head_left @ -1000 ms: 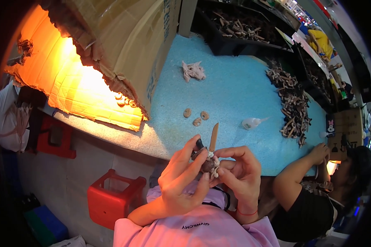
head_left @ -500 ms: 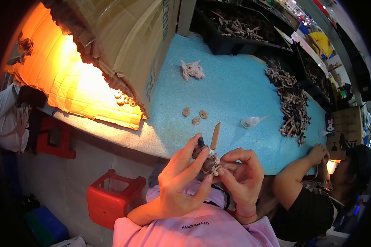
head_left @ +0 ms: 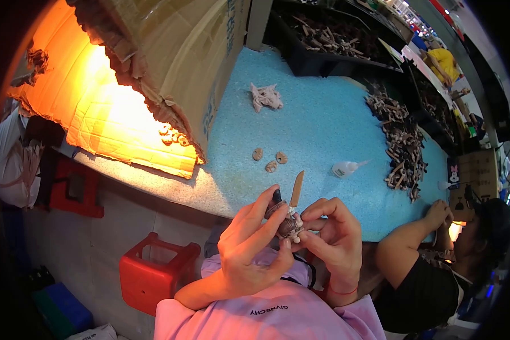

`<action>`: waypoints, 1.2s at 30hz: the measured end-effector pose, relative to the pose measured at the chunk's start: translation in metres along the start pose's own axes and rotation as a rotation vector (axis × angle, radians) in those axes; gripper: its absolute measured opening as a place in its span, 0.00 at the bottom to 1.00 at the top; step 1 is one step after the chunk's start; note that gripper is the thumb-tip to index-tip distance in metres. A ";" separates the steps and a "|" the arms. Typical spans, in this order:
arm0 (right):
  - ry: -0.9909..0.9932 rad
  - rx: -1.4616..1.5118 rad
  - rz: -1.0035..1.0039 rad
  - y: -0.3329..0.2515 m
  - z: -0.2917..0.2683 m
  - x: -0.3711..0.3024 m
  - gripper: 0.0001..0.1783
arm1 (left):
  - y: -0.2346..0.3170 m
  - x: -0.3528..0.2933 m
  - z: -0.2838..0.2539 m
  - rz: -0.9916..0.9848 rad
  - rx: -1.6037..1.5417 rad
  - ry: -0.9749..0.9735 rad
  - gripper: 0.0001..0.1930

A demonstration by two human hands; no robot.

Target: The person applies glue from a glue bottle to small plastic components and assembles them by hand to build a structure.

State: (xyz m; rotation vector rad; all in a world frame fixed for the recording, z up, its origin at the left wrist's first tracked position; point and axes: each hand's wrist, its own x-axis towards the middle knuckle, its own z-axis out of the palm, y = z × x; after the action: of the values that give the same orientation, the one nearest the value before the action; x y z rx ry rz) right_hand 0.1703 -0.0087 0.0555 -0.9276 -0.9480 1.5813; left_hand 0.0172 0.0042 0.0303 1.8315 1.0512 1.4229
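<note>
Just past the table's front edge, over my lap, my left hand (head_left: 248,243) grips a small painted figurine (head_left: 289,226) between thumb and fingers. The figurine is brown and cream, with a dark knob at its upper left. From its top rises a tan, sword-like blade (head_left: 297,188). My right hand (head_left: 337,241) pinches the figurine's right side with thumb and fingertips; a tiny part there is too small to make out. Three small tan ring-like pieces (head_left: 281,157) lie on the blue tabletop beyond my hands.
A white squeeze bottle (head_left: 344,169) lies right of the rings, a crumpled cloth (head_left: 266,97) farther back. Many brown parts (head_left: 405,153) are heaped at right, near black bins (head_left: 317,67). A lit cardboard box (head_left: 170,62) stands left, a red stool (head_left: 156,277) below. A co-worker's arm (head_left: 405,235) rests at right.
My right hand's fingers have shifted slightly against the figurine. The view has moved a little; my left hand keeps the same hold.
</note>
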 end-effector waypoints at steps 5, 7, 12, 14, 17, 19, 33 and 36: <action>-0.030 -0.022 0.024 0.004 -0.002 0.006 0.12 | -0.004 -0.001 0.000 0.028 0.053 0.020 0.22; -0.035 -0.004 0.052 0.002 -0.003 0.009 0.13 | -0.005 -0.001 0.000 0.029 0.043 0.020 0.21; -0.061 0.005 0.095 -0.001 -0.007 0.011 0.15 | -0.005 0.000 0.000 0.056 0.042 0.014 0.21; -0.073 -0.008 0.084 -0.001 -0.008 0.011 0.15 | -0.005 0.000 0.001 0.065 0.042 0.028 0.21; -0.082 -0.052 0.046 -0.001 -0.008 0.014 0.13 | -0.006 -0.001 0.001 0.063 0.050 0.029 0.21; -0.089 -0.042 0.046 -0.001 -0.009 0.014 0.13 | -0.006 -0.001 0.002 0.058 0.037 0.038 0.21; -0.098 -0.075 0.023 0.000 -0.008 0.013 0.12 | -0.004 -0.004 0.000 0.024 0.012 -0.022 0.23; -0.103 -0.090 0.014 0.003 -0.006 0.014 0.12 | 0.000 -0.005 0.002 -0.066 -0.028 0.052 0.26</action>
State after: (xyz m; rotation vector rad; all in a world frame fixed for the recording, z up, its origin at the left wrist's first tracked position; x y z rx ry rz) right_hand 0.1718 0.0050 0.0489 -0.9232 -1.0942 1.6219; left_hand 0.0180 0.0001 0.0271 1.7328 1.1015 1.4461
